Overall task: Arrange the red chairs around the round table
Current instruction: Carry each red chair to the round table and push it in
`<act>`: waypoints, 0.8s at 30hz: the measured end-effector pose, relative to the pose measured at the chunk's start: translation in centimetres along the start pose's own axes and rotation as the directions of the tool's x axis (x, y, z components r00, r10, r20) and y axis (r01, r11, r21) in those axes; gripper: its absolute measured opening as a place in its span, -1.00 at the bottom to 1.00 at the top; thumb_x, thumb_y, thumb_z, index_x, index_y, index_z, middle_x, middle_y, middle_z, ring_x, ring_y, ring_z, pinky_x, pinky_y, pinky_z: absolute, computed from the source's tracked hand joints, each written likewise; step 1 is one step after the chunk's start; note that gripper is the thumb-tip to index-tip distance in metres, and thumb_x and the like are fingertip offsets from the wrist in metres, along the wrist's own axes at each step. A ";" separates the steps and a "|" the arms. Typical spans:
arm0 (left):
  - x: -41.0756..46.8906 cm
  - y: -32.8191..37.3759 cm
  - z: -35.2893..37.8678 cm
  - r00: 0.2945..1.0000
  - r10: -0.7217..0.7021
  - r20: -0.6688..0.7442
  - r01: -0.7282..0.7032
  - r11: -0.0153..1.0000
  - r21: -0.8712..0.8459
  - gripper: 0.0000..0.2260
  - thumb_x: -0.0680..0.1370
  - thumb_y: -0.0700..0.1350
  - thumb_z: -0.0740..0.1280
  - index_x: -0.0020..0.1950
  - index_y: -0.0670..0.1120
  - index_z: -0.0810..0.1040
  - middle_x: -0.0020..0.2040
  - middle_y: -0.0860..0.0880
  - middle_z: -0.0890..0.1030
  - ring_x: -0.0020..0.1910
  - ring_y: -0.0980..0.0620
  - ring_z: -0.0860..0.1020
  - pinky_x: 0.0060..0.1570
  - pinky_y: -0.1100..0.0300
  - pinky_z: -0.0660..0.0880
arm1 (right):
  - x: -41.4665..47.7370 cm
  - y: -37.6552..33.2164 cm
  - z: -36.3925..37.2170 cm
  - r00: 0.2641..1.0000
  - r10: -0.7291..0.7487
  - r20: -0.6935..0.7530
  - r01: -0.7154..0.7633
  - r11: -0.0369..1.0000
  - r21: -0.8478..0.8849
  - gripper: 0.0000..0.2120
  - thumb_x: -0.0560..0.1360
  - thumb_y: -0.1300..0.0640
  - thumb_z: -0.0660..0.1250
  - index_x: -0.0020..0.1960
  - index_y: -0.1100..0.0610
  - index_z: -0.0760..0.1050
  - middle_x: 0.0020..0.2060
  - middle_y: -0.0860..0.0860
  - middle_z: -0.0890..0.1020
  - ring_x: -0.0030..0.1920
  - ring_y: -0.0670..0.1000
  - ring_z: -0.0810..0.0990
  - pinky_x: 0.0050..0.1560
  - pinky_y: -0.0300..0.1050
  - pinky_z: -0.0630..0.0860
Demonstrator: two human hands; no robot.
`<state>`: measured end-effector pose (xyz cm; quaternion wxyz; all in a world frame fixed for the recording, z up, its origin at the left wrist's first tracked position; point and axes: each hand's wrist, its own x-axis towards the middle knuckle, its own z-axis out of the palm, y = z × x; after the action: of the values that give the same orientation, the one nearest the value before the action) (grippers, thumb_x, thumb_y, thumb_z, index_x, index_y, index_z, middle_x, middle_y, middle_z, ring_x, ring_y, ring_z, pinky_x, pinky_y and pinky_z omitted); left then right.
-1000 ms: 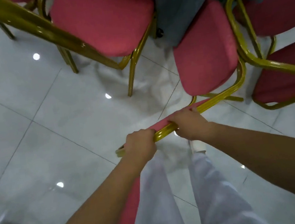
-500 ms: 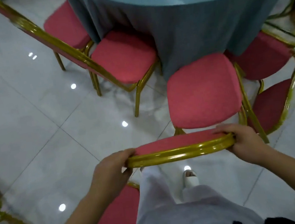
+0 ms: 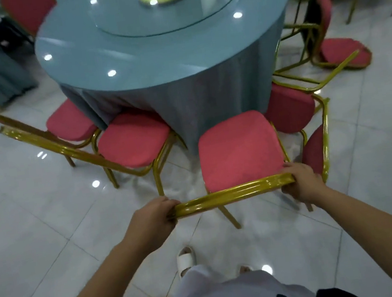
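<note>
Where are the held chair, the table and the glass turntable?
held chair (image 3: 239,149), head view, seat cushion.
table (image 3: 165,62), head view, bare top near rim.
glass turntable (image 3: 131,19), head view, left glass surface.

Red chair (image 3: 239,148), gold frame: top rail gripped by left hand (image 3: 151,217) and right hand (image 3: 300,181); seat faces round desk (image 3: 151,54).
</note>
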<state>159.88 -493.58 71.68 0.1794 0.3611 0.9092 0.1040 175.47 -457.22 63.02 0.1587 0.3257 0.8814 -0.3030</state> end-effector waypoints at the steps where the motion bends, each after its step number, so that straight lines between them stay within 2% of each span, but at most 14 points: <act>1: 1.0 0.8 -0.8 0.999 0.038 0.003 -0.038 0.998 0.048 -0.76 0.52 -0.08 0.38 0.15 0.15 0.58 -0.06 0.16 0.54 -0.04 0.08 0.53 -0.16 0.14 0.50 | 0.2 0.0 -0.1 0.995 0.084 -0.049 -0.082 0.996 0.032 -0.64 0.42 0.10 0.50 0.18 -0.16 0.59 0.36 -0.07 0.46 0.44 0.18 0.27 0.37 0.32 0.20; 3: 3.1 2.5 -1.6 0.994 0.113 0.005 -0.113 0.988 0.101 -0.76 0.50 -0.05 0.38 0.14 0.17 0.55 -0.09 0.17 0.50 -0.07 0.08 0.53 -0.25 0.18 0.42 | 0.9 -0.1 -0.3 0.947 0.280 -0.157 -0.255 0.953 0.164 -0.74 0.44 0.03 0.49 0.09 -0.19 0.59 0.21 0.01 0.55 0.33 0.23 0.38 0.32 0.30 0.28; 5: 5.3 4.5 -1.6 0.985 0.169 0.025 -0.171 0.979 0.112 -0.79 0.50 0.01 0.38 0.12 0.17 0.53 -0.12 0.19 0.45 -0.09 0.10 0.51 -0.28 0.20 0.37 | 1.3 -0.4 -0.7 0.887 0.425 -0.180 -0.338 0.864 0.374 -0.77 0.48 0.04 0.44 0.13 -0.06 0.58 0.11 0.10 0.61 0.20 0.25 0.51 0.24 0.23 0.44; 7: 7.6 6.2 -1.4 0.978 0.200 0.055 -0.204 0.975 0.086 -0.88 0.50 0.03 0.38 0.01 0.13 0.53 -0.14 0.15 0.47 -0.11 0.10 0.49 -0.27 0.16 0.40 | 1.1 -0.5 -0.8 0.895 0.419 -0.152 -0.262 0.770 0.582 -0.76 0.51 0.14 0.38 0.16 0.08 0.54 0.07 0.15 0.63 0.09 0.22 0.58 0.14 0.17 0.53; 10: 11.1 7.3 -1.2 0.977 0.176 0.122 -0.180 0.983 0.022 -0.89 0.48 -0.06 0.37 -0.14 0.14 0.47 -0.12 0.12 0.48 -0.06 0.05 0.49 -0.24 0.13 0.38 | -2.9 -0.5 -0.5 0.921 0.370 -0.120 -0.174 0.667 0.725 -0.54 0.49 0.14 0.41 0.35 -0.02 0.41 0.18 0.02 0.54 0.13 0.12 0.55 0.06 0.05 0.52; 11: 12.3 7.2 -1.4 0.977 0.157 0.143 -0.162 0.987 0.023 -0.89 0.48 -0.08 0.36 -0.14 0.13 0.48 -0.09 0.09 0.50 -0.02 0.02 0.51 -0.19 0.11 0.44 | -4.8 -0.3 -0.2 0.921 0.380 -0.085 -0.191 0.631 0.752 -0.48 0.49 0.12 0.43 0.40 -0.05 0.38 0.20 0.00 0.52 0.14 0.08 0.54 0.05 -0.01 0.48; 12: 13.2 7.1 -1.7 0.977 0.136 0.162 -0.144 0.989 0.036 -0.90 0.48 -0.08 0.35 -0.12 0.12 0.49 -0.06 0.06 0.53 0.01 -0.02 0.54 -0.11 0.06 0.50 | -6.8 -0.1 0.2 0.913 0.405 -0.047 -0.224 0.595 0.772 -0.50 0.49 0.11 0.44 0.38 -0.05 0.40 0.19 0.00 0.54 0.12 0.04 0.55 0.03 -0.07 0.46; 13: 14.0 6.9 -1.8 0.976 0.116 0.183 -0.125 0.991 0.042 -0.91 0.48 -0.07 0.36 -0.06 0.12 0.53 -0.01 0.02 0.56 0.06 -0.06 0.55 -0.01 0.00 0.53 | -8.9 0.1 0.8 0.898 0.440 -0.014 -0.261 0.558 0.788 -0.55 0.50 0.10 0.44 0.35 0.01 0.45 0.16 0.01 0.58 0.08 0.01 0.57 -0.01 -0.11 0.45; 14: 14.6 7.0 -1.8 0.977 0.099 0.187 -0.109 0.993 0.046 -0.81 0.48 -0.04 0.37 0.09 0.11 0.57 0.08 0.00 0.58 0.13 -0.10 0.54 0.10 -0.04 0.52 | -10.8 0.1 1.5 0.879 0.477 0.004 -0.285 0.519 0.806 -0.59 0.51 0.09 0.43 0.33 0.03 0.48 0.13 0.02 0.61 0.05 -0.02 0.58 -0.04 -0.12 0.45; 16: 14.5 8.3 -1.4 0.976 0.113 0.189 -0.124 0.991 0.048 -0.48 0.46 0.07 0.39 0.43 0.15 0.40 0.35 -0.01 0.46 0.38 -0.14 0.37 0.37 -0.08 0.33 | -14.2 -0.5 2.8 0.827 0.563 -0.009 -0.298 0.451 0.841 -0.64 0.53 0.07 0.41 0.31 0.01 0.49 0.13 0.04 0.60 0.07 0.00 0.57 0.05 -0.07 0.46; 17: 13.9 9.6 -0.9 0.965 0.199 0.171 -0.209 0.977 0.040 -0.38 0.46 0.11 0.38 0.50 0.18 0.28 0.47 0.00 0.33 0.49 -0.13 0.22 0.47 -0.10 0.17 | -15.6 -1.2 3.3 0.793 0.608 -0.026 -0.294 0.420 0.859 -0.65 0.55 0.05 0.39 0.31 -0.01 0.48 0.16 0.05 0.59 0.11 0.03 0.56 0.11 -0.03 0.46; 19: 12.0 12.9 0.5 0.878 0.463 0.122 -0.462 0.886 -0.036 -0.37 0.48 0.16 0.32 0.52 0.25 0.18 0.57 0.06 0.15 0.57 -0.05 0.01 0.51 -0.10 -0.13 | -17.7 -3.0 3.8 0.740 0.671 -0.052 -0.259 0.354 0.899 -0.68 0.57 0.02 0.36 0.31 -0.05 0.47 0.18 0.03 0.57 0.13 0.05 0.55 0.18 0.03 0.47; 21: 10.2 15.7 2.4 0.756 0.644 0.116 -0.607 0.757 -0.242 -0.44 0.52 0.12 0.31 0.50 0.25 0.24 0.58 0.10 0.13 0.58 0.02 -0.03 0.52 0.00 -0.15 | -19.2 -4.4 4.0 0.701 0.710 -0.066 -0.218 0.302 0.928 -0.72 0.57 0.01 0.35 0.28 -0.07 0.49 0.17 0.01 0.57 0.13 0.04 0.57 0.24 0.08 0.50; 24: 8.3 17.5 5.3 0.639 0.718 0.275 -0.529 0.670 -0.521 -0.49 0.56 0.05 0.34 0.48 0.26 0.28 0.57 0.11 0.18 0.56 0.13 0.04 0.47 0.21 0.02 | -21.3 -5.8 4.0 0.643 0.759 -0.101 -0.156 0.259 0.953 -0.77 0.57 0.02 0.35 0.23 -0.09 0.53 0.15 -0.02 0.59 0.15 0.03 0.58 0.27 0.10 0.51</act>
<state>167.29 -474.91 70.31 0.4087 0.6284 0.6117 0.2526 187.67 -473.48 72.59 -0.2132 0.6838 0.4378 -0.5434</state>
